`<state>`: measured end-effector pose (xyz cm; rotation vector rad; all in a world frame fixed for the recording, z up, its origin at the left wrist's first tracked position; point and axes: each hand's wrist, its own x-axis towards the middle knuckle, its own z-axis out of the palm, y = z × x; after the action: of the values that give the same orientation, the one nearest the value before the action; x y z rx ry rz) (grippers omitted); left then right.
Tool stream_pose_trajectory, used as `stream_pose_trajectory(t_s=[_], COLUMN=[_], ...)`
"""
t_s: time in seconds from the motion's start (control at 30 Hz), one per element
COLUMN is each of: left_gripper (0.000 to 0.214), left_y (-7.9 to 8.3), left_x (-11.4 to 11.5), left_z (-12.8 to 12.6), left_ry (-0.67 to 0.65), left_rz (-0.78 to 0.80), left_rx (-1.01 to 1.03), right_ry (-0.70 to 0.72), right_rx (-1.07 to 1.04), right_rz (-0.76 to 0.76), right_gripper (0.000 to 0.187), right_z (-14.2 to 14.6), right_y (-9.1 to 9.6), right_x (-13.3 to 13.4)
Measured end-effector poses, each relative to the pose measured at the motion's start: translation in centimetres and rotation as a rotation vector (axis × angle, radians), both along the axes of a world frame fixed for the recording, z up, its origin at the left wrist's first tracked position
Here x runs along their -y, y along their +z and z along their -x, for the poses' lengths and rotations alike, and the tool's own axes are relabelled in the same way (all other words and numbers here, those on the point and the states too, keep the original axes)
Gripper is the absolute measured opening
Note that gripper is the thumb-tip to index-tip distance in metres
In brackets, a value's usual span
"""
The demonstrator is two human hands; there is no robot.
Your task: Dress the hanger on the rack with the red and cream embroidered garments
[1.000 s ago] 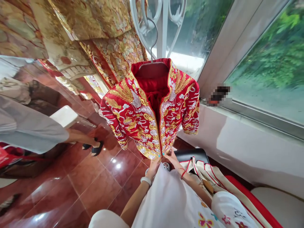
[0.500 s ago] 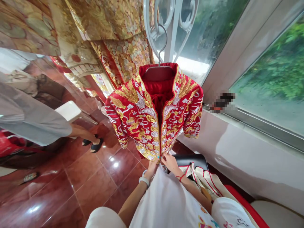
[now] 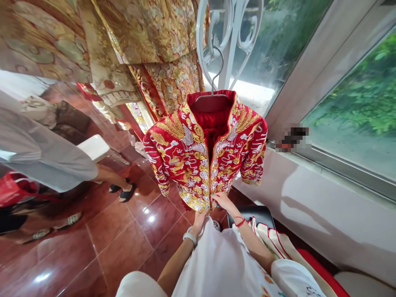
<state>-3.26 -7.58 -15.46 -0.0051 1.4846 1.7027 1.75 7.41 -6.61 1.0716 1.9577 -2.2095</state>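
A red jacket [image 3: 182,156] with gold and silver embroidery hangs in front of me on a metal hanger [image 3: 220,62]. Its stand collar gapes over a dark red lining, and the two front edges come together lower down. At the bottom hem, my left hand [image 3: 201,215] is closed on the left front corner. Slightly higher, my right hand [image 3: 223,201] pinches at the zipper line [image 3: 210,181] in the centre front; the pull itself is hidden by the fingers.
The hanger hooks onto a white scrolled metal frame [image 3: 233,41] by the window. Gold embroidered garments [image 3: 148,33] hang at the upper left. A person in grey [image 3: 62,156] stands left, near a white stool [image 3: 94,147]. Cream cloth with red trim [image 3: 272,237] lies on a black chair [image 3: 260,214].
My right hand has moved up a little along the jacket's front, away from the hem. My left hand stays at the hem. The view has shifted slightly. Another person's feet show more at left.
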Motion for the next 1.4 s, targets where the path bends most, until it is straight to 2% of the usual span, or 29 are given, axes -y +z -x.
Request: stream_pose_trajectory(t_s=[0.1, 0.2, 0.27, 0.33, 0.4, 0.47, 0.57, 0.7, 0.77, 0.83, 0.93, 1.03, 1.1, 1.2, 1.27, 1.4], left_gripper=[0.051, 0.038, 0.021, 0.009, 0.017, 0.023, 0.021, 0.021, 0.022, 0.02, 0.018, 0.023, 0.026, 0.024, 0.023, 0.02], left_y=[0.7, 2.4, 4.0, 5.6, 6.7, 7.3, 7.4, 7.4, 7.6, 8.0, 9.4, 12.0, 14.4, 17.9, 19.6, 21.2], left_x=[0.8, 1.1, 0.3, -0.9, -2.1, -2.8, -2.8, -2.5, -2.5, -2.4, -1.7, -0.5, 0.2, 0.9, 1.0, 0.9], left_z=[0.2, 0.8, 1.5, 2.2, 2.7, 3.0, 2.9, 2.7, 2.8, 3.0, 3.8, 4.6, 4.9, 4.7, 4.3, 3.6], left_ry=[-0.064, -0.098, -0.164, -0.303, -0.425, -0.455, -0.48, -0.498, -0.464, -0.415, -0.307, -0.194, -0.149, -0.127, -0.119, -0.102], left_rz=[0.106, 0.207, 0.326, 0.501, 0.629, 0.648, 0.655, 0.663, 0.631, 0.564, 0.334, 0.011, -0.13, -0.212, -0.236, -0.279], left_rx=[-0.092, -0.234, -0.499, -0.868, -1.121, -1.165, -1.2, -1.264, -1.24, -1.156, -0.913, -0.655, -0.585, -0.62, -0.662, -0.734], right_ry=[0.016, 0.006, -0.009, -0.022, -0.029, -0.036, -0.048, -0.068, -0.087, -0.079, -0.031, -0.027, -0.043, -0.077, -0.1, -0.118], right_rx=[0.0, 0.014, 0.028, 0.034, 0.035, 0.034, 0.028, -0.034, -0.106, -0.171, -0.197, -0.205, -0.22, -0.229, -0.235, -0.247], right_rz=[0.007, 0.021, 0.036, 0.052, 0.071, 0.098, 0.154, 0.208, 0.186, 0.095, -0.066, -0.099, -0.1, -0.091, -0.066, -0.037], right_gripper=[0.029, 0.033, 0.033, 0.032, 0.031, 0.03, 0.029, 0.029, 0.03, 0.029, 0.032, 0.036, 0.04, 0.045, 0.049, 0.054], right_z=[0.0, -0.3, -0.3, -0.1, -0.1, -0.1, -0.3, 0.7, 1.6, 2.4, 2.9, 2.8, 2.6, 2.5, 2.5, 2.0], right_y=[0.2, 0.0, 0.0, 0.1, 0.5, 1.1, 2.3, 5.1, 7.1, 9.0, 10.5, 10.2, 9.4, 8.3, 8.0, 8.2], right_x=[0.2, 1.4, 2.3, 3.0, 3.2, 3.1, 2.5, 0.7, -0.4, -1.4, -1.9, -1.6, -1.2, -0.8, -0.7, -0.6])
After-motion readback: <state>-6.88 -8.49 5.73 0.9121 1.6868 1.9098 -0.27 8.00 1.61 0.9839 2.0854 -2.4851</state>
